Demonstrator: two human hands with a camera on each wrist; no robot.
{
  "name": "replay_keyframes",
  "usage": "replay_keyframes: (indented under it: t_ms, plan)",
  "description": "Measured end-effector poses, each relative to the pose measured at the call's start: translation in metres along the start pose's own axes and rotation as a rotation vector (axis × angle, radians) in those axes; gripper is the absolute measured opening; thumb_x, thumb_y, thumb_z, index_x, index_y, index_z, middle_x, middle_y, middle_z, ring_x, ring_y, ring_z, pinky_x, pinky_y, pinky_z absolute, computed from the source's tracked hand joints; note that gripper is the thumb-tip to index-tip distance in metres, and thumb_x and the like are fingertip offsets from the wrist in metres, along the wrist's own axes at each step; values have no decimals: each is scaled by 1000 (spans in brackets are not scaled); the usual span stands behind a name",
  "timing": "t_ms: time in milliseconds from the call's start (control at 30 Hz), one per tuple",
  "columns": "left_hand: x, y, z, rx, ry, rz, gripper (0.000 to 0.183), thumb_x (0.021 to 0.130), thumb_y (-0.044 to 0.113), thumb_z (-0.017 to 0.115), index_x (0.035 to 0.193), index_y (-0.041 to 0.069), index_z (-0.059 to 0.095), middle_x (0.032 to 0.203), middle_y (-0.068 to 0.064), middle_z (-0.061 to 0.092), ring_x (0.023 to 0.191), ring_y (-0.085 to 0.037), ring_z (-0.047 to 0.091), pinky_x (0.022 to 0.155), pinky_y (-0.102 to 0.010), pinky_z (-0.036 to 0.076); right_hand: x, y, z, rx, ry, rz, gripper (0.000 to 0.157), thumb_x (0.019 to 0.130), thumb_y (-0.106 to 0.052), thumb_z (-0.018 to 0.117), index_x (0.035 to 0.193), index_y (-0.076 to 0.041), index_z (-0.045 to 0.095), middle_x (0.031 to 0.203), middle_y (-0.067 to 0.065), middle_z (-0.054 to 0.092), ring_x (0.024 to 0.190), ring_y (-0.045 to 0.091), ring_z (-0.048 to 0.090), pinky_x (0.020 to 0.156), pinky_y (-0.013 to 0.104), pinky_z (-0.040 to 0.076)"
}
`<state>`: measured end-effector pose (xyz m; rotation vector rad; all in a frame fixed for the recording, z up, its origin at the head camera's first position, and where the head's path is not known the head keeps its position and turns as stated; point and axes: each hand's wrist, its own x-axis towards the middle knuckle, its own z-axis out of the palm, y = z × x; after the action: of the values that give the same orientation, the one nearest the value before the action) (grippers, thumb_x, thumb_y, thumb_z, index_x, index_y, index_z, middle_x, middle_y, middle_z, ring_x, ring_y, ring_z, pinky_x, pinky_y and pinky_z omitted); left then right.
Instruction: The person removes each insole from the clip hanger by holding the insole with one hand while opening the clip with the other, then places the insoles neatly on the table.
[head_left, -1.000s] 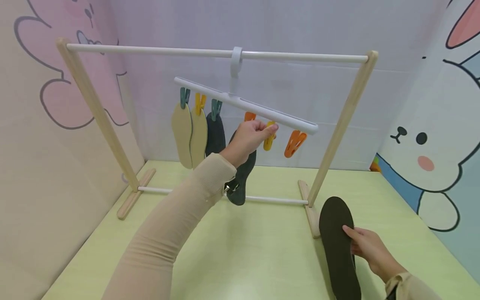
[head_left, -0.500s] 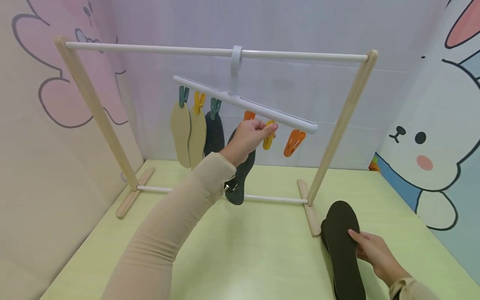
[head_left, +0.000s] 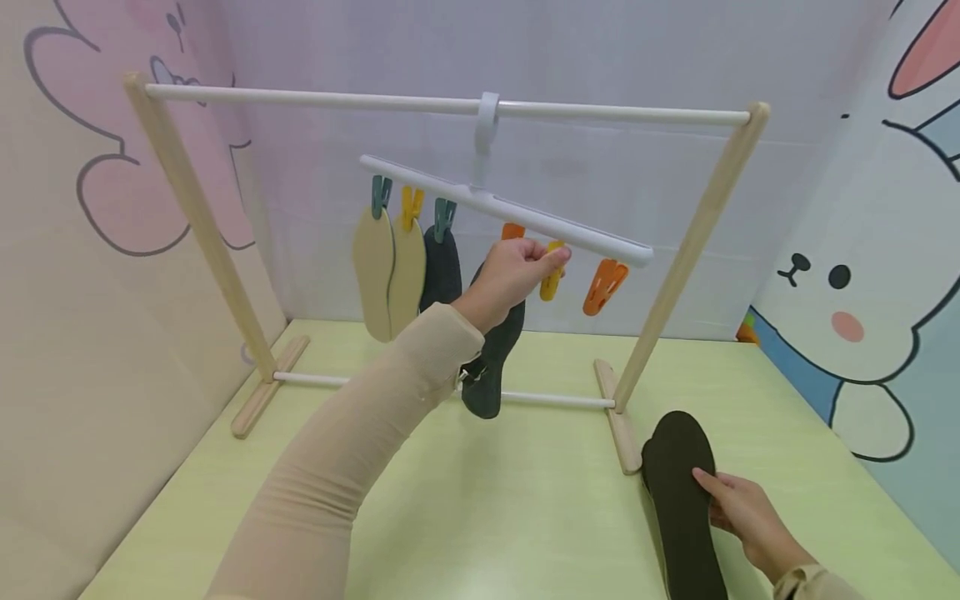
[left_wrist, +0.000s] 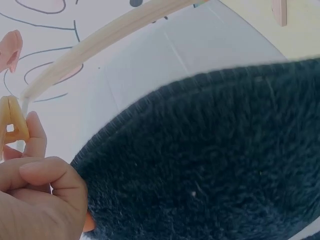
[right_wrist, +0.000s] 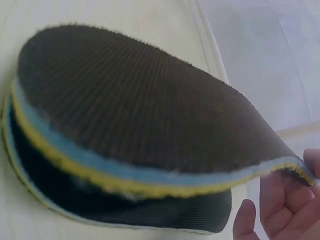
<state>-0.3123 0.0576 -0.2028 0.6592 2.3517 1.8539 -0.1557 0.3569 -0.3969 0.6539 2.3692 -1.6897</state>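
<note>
My left hand [head_left: 504,282] pinches a yellow clothespin [head_left: 551,287] under the right half of a white hanger [head_left: 570,232]. My right hand [head_left: 750,521] grips the edge of a dark brown insole [head_left: 678,492] between thumb and fingers, near the table's right side. In the right wrist view this insole [right_wrist: 135,100] shows blue and yellow edge layers, and a second insole [right_wrist: 210,212] lies below it. Beside my left hand hangs a dark insole [head_left: 491,367], its upper part hidden by the hand. An orange clothespin [head_left: 604,287] hangs from the hanger's lower right end with nothing in it.
The hanger tilts down to the right from the rack's white rail [head_left: 315,98]. Two beige insoles [head_left: 372,267] and another dark insole [head_left: 442,271] hang at left from clothespins. The rack's wooden right foot [head_left: 619,429] stands near the lower insoles on the pale yellow table [head_left: 435,508].
My right hand has moved slightly right and down with its insole, uncovering part of another underneath. The hanger and rack top have shifted slightly right, with my left hand still on the yellow clothespin.
</note>
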Motion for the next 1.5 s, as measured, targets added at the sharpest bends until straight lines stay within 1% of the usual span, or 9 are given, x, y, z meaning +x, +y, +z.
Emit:
replay_keyframes:
  t_ms: [100,400,533,700,767,933,1167,1300,1500]
  plan:
    - [-1,0,1,20,-5,12,34,94,29,63,90,-5,67,81,-5,62,76,-15,43,68,-28,32,0,3,1,9,11,4,35,102,-30,48,89,-2,64,70,-3,64,66,11,61,67,26,50]
    - [-2,-1,0,16,3,21,33,94,28,64,87,-4,67,78,-5,63,76,-16,44,68,-27,33,0,7,3,18,12,14,35,102,-30,47,87,-4,64,69,-3,64,66,11,61,66,26,50]
    - [-2,-1,0,10,9,19,33,94,27,64,88,-5,67,78,-5,64,80,-16,48,74,-28,37,0,8,3,19,4,20,35,102,-31,47,85,-5,64,69,-3,63,66,12,60,66,27,49]
    - [-1,-2,0,9,12,6,32,94,27,64,88,-5,67,80,-6,64,81,-16,52,85,-33,40,1,9,4,21,5,26,34,102,-29,47,82,-6,63,68,-3,62,64,11,59,66,27,49]
    - [-1,-2,0,9,11,4,33,94,27,64,89,-6,67,79,-5,64,81,-16,52,86,-34,40,1,9,3,20,4,29,34,102,-29,47,80,-7,63,67,-4,61,64,11,58,65,27,49]
    - [-1,-3,-1,4,9,7,35,93,27,64,89,-7,67,75,-4,62,79,-16,50,81,-32,40,2,10,2,19,-2,32,36,102,-31,47,81,-7,63,68,-3,60,65,12,57,65,28,49]
    - [-1,-3,-1,-1,14,-2,30,93,27,64,84,-2,66,77,-4,63,79,-15,49,78,-30,39,2,10,3,15,-10,32,35,102,-29,46,82,-7,64,69,-3,62,66,12,58,65,29,49]
    - [-1,-4,-1,3,15,0,31,93,27,65,83,-2,65,76,-5,62,77,-15,47,74,-29,37,3,10,3,12,-14,29,36,102,-31,46,82,-7,64,69,-4,62,66,12,59,66,28,49]
    - [-1,-4,-1,-1,16,4,30,93,27,65,83,-2,65,76,-4,62,77,-15,50,77,-30,39,5,11,1,13,-9,36,36,102,-31,47,82,-6,65,70,-4,63,66,12,59,65,29,49]
